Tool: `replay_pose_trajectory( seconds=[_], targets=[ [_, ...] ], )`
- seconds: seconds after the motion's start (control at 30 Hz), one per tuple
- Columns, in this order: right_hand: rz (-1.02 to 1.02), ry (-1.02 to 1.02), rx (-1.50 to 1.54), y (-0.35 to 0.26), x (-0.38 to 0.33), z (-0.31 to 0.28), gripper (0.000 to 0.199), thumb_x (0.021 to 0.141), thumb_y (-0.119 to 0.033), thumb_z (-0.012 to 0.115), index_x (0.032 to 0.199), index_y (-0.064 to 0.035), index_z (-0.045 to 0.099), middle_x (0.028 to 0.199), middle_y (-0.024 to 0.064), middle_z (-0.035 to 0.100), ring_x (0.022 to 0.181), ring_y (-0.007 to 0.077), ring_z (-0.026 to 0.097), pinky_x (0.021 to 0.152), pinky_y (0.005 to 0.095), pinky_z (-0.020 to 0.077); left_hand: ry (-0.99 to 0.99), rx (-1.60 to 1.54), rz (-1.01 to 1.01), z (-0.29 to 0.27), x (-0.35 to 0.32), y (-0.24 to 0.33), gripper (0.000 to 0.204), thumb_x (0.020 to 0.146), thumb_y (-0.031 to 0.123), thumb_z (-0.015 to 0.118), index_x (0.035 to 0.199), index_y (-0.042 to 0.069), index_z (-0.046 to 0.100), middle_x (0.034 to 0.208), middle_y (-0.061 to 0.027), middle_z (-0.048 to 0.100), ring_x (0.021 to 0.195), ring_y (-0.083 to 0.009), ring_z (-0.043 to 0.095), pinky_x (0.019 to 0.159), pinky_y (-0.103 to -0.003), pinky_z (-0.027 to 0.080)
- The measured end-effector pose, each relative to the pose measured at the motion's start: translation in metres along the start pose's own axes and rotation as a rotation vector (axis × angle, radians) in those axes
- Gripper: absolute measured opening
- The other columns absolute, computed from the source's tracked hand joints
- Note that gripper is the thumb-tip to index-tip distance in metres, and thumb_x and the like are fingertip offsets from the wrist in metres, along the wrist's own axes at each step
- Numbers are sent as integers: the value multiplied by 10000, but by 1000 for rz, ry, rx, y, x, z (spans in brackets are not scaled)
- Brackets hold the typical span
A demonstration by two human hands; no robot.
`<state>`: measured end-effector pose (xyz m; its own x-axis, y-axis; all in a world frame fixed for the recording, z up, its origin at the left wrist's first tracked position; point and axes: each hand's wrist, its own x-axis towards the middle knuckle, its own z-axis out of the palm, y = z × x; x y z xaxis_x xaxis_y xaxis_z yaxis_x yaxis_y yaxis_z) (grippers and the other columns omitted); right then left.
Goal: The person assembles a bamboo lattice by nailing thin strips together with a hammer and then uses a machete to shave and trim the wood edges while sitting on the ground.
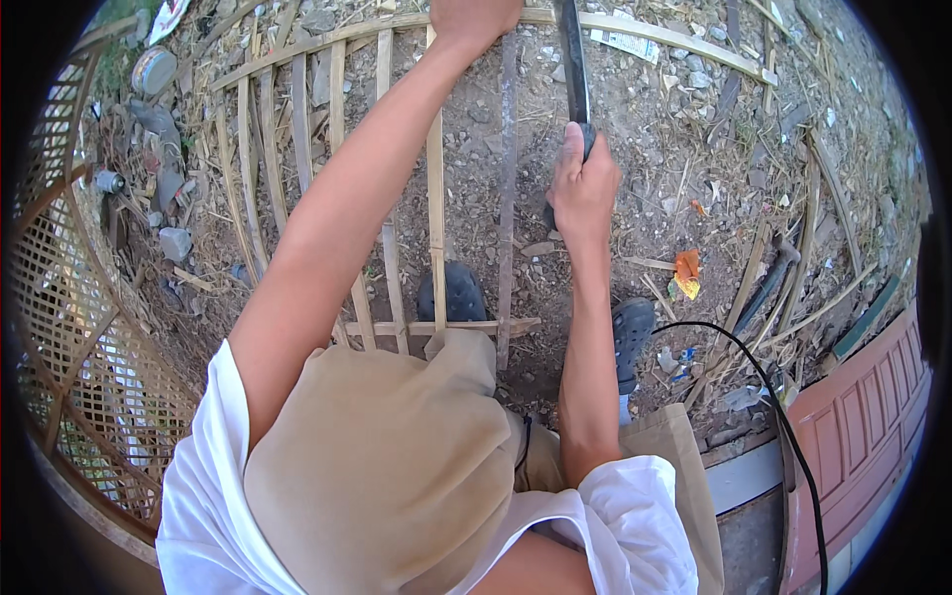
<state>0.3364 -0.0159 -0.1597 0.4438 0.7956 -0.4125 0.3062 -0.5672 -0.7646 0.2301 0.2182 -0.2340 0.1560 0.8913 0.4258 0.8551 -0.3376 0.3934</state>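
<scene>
a white rectangular printed label [625, 44] lies on the dirt ground [694, 139] near the top edge, an orange-yellow crumpled wrapper [685, 274] at right of centre, a round grey tin [153, 70] top left.

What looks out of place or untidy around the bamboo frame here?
Litter lies on the dirt: an orange wrapper right of the bamboo frame and crushed cans to its left. The frame's slats spread unevenly.

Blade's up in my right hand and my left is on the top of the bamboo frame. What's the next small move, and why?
Probably bring the knife down onto the dark upright slat beside it. The right hand grips the handle with the blade raised, the left hand steadies the frame's curved top strip, and that slat stands right next to the blade.
</scene>
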Motion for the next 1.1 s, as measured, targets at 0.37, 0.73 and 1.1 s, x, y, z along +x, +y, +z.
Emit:
replay_pose_trajectory(
  seconds=[0.37, 0.73, 1.1],
  targets=[
    [-25, 83, 125, -18, -3, -8, 376, 1140, -293, 543, 994, 51, 587, 664, 221, 608, 588, 372, 637, 578, 481, 458, -149, 0, -97, -13, 9, 9, 238, 969, 192, 558, 974, -15, 675, 883, -305, 720, 837, -482, 727, 756, -579, 585],
    [13, 150, 164, -17, -6, -5, 389, 1134, -298, 554, 1003, 65, 598, 672, 244, 621, 600, 432, 639, 587, 502, 463, -172, -18, -116, -9, 10, 9, 229, 955, 179, 570, 913, -24, 667, 839, -307, 714, 798, -484, 726, 747, -580, 586],
    [-77, 61, -135, -17, 9, 1, 334, 1129, -254, 569, 996, 52, 591, 629, 171, 599, 526, 282, 629, 521, 442, 442, -122, -30, -96, -9, 7, 9, 222, 957, 192, 574, 969, -14, 656, 862, -297, 710, 819, -487, 719, 764, -586, 582]
  ],
)
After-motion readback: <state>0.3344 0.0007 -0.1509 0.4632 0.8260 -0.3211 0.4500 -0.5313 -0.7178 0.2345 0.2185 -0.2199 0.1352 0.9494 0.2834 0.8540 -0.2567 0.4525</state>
